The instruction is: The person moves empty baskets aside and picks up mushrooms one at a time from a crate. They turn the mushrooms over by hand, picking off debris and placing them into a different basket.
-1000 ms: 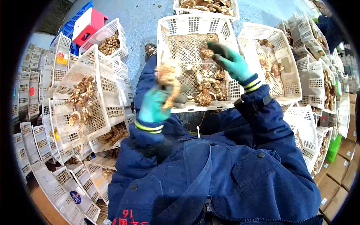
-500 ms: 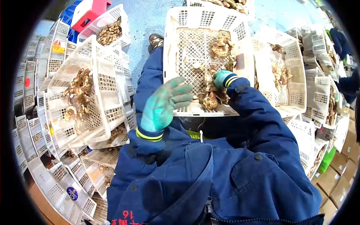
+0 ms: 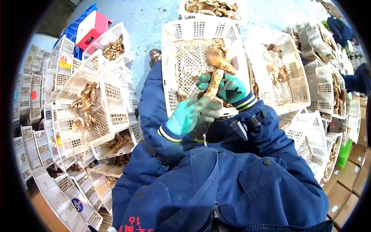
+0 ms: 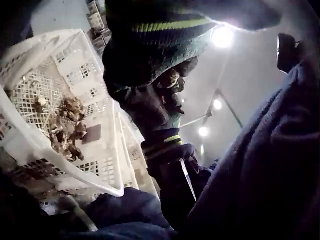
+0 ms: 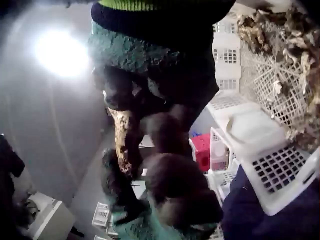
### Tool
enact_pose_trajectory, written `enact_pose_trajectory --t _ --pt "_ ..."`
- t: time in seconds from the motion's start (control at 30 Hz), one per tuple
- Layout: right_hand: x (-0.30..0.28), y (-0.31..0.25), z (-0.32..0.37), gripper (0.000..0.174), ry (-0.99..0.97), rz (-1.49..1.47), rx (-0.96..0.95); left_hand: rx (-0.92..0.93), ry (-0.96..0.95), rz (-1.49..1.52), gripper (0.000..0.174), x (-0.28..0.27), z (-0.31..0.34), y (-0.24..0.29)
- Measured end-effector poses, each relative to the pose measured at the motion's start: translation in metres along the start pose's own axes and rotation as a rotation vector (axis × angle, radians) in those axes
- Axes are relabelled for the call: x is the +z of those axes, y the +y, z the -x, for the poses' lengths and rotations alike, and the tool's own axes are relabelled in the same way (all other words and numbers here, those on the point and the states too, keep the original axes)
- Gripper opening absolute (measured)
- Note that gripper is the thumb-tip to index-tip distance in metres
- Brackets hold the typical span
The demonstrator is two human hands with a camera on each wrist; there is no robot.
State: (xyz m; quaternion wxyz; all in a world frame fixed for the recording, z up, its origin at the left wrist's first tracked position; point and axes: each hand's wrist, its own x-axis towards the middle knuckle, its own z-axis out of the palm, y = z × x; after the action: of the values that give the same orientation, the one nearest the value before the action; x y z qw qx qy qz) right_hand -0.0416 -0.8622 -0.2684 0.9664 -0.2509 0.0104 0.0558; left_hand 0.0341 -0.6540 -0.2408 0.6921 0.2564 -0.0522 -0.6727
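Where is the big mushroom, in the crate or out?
Out. The right hand and left hand hold the mushroom raised over the crate.

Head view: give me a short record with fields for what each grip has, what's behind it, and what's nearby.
held thing: mushroom, long pale stem
right grip: green glove, fingers curled round the stem
left grip: green glove, fingers curled at the stem's lower end
behind the hands: white basket, more mushrooms inside
on the person's left: tilted basket with mushrooms, stacked baskets around it
far left: red stool
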Motion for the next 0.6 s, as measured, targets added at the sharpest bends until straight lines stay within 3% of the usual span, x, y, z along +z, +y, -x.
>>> enact_pose_trajectory --t 0.03,0.1,0.17,0.27,0.3,0.37,0.47,0.6 --pt "0.008 0.005 0.001 0.071 0.005 -0.163 0.033 -0.071 -0.14 0.209 0.035 -0.003 -0.002 0.001" --pt "0.045 0.003 0.005 0.063 -0.033 0.057 -0.074 -0.082 -0.085 0.147 0.036 0.009 0.004 0.007" --pt "0.047 0.006 0.009 0.052 -0.004 0.415 -0.136 0.053 0.295 -0.396 0.042 0.027 0.02 0.012" --pt "0.084 0.012 0.011 0.032 0.149 0.965 -0.382 0.199 0.357 -0.527 0.046 0.03 0.023 0.006" --pt "0.089 0.023 0.009 0.03 0.342 0.6 -0.28 0.229 0.367 -0.579 0.047 0.026 0.023 0.002" --pt "0.088 0.011 0.025 0.031 0.371 1.149 -0.184 0.261 0.269 -0.499 0.049 0.024 0.025 -0.004" --pt "0.094 0.011 0.027 0.026 0.487 0.79 -0.103 0.149 0.259 -0.503 0.052 0.035 0.025 0.002" --pt "0.084 0.017 0.025 0.026 0.482 0.912 -0.245 0.123 0.265 -0.557 0.038 0.028 0.02 -0.003"
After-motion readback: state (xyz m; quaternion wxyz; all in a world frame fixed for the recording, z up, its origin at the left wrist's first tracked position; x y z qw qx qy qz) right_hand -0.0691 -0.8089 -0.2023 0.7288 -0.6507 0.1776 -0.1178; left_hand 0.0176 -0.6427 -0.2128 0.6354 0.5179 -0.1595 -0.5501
